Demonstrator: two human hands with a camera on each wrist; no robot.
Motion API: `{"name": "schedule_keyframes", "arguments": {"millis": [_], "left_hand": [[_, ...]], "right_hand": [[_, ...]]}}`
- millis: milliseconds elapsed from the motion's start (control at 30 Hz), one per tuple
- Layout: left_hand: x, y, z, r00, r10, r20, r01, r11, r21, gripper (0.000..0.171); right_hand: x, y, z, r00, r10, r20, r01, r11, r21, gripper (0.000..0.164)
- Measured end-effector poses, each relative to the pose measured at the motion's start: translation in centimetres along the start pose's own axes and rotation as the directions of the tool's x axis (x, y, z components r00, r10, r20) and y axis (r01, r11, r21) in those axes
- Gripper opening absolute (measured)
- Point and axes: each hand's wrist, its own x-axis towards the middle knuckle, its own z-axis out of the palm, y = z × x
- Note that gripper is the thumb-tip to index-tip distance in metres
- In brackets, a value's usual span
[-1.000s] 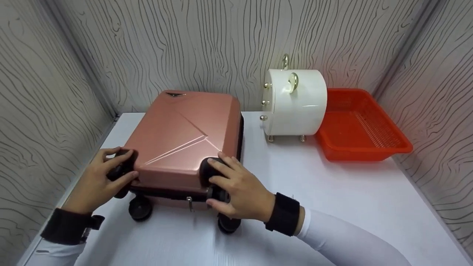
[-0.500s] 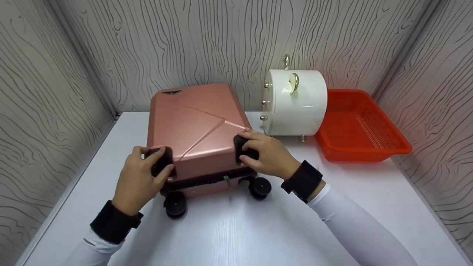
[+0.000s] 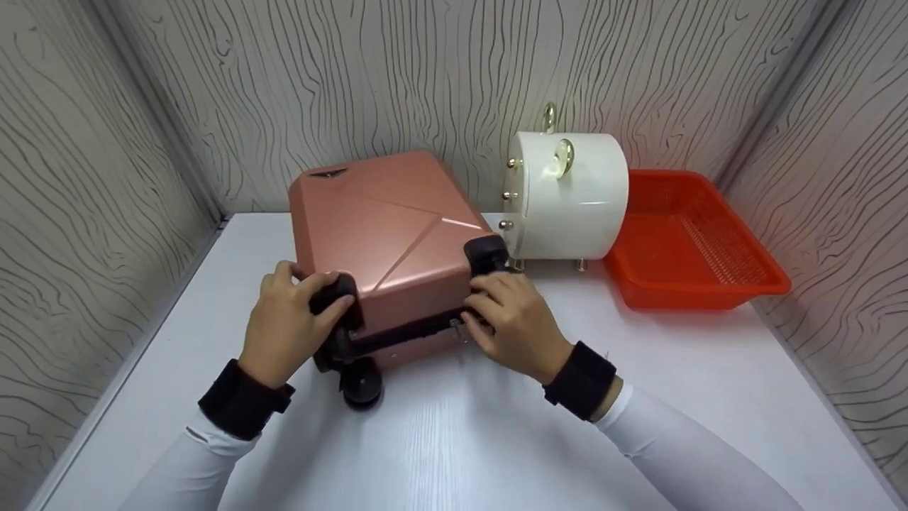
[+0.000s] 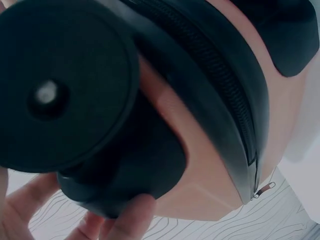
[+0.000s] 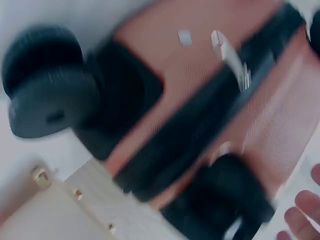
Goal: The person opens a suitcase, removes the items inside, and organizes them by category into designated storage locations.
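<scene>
A rose-pink hard-shell suitcase (image 3: pixel 397 234) lies flat on the white table, its wheeled end towards me. My left hand (image 3: pixel 284 319) grips the upper left black wheel (image 3: pixel 333 294), thumb on the near side. In the left wrist view, fingertips wrap the black corner guard (image 4: pixel 145 155) under that wheel's round disc (image 4: pixel 85 45). My right hand (image 3: pixel 521 323), fingers loosely bent, is beside the upper right wheel (image 3: pixel 486 254). In the right wrist view its fingertips (image 5: pixel 305 210) stand apart from the suitcase, holding nothing. A metal zipper pull (image 5: pixel 227 55) hangs from the black zip.
A white drum-shaped container (image 3: pixel 574 199) with gold handles and feet stands close to the suitcase's right. Behind its right side is a red plastic basket (image 3: pixel 702 294). Patterned walls (image 3: pixel 397 85) enclose the back and sides of the table (image 3: pixel 638 369).
The suitcase has turned, its wheeled end swinging to the right. My left hand has moved right with its wheel. My right hand has come off the upper right wheel.
</scene>
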Motion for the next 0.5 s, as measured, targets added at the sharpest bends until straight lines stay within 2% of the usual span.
{"name": "schedule_keyframes", "arguments": {"millis": [67, 133, 200, 267, 333, 367, 500], "left_hand": [[0.1, 0.0, 0.0, 1.0, 0.006, -0.004, -0.006, 1.0, -0.003, 0.036], [0.2, 0.1, -0.1, 1.0, 0.014, -0.011, -0.014, 1.0, -0.01, 0.036], [0.3, 0.1, -0.1, 1.0, 0.015, -0.009, -0.015, 1.0, -0.019, 0.036], [0.3, 0.1, -0.2, 1.0, 0.011, 0.0, -0.011, 1.0, -0.024, 0.037], [0.3, 0.1, -0.3, 1.0, 0.008, 0.012, -0.008, 1.0, -0.024, 0.037], [0.3, 0.1, -0.3, 1.0, 0.01, 0.018, -0.01, 1.0, -0.022, 0.037], [0.4, 0.1, -0.4, 1.0, 0.019, 0.025, -0.019, 1.0, -0.005, 0.037]], "right_hand": [[-0.9, -1.1, 0.6, 0.999, 0.0, 0.041, 0.0, 1.0, -0.008, 0.014], [-1.8, -1.8, 1.3, 0.989, 0.059, 0.132, -0.059, 0.998, -0.003, 0.016], [-2.6, -2.2, 2.2, 0.961, 0.151, 0.231, -0.154, 0.988, -0.005, 0.019], [-3.1, -2.2, 3.0, 0.923, 0.25, 0.294, -0.255, 0.967, -0.019, 0.022], [-3.3, -2.0, 3.9, 0.891, 0.326, 0.317, -0.334, 0.942, -0.031, 0.024], [-3.4, -1.9, 4.2, 0.882, 0.352, 0.314, -0.362, 0.932, -0.029, 0.025], [-3.3, -1.6, 5.2, 0.87, 0.397, 0.294, -0.418, 0.908, 0.01, 0.025]]}}
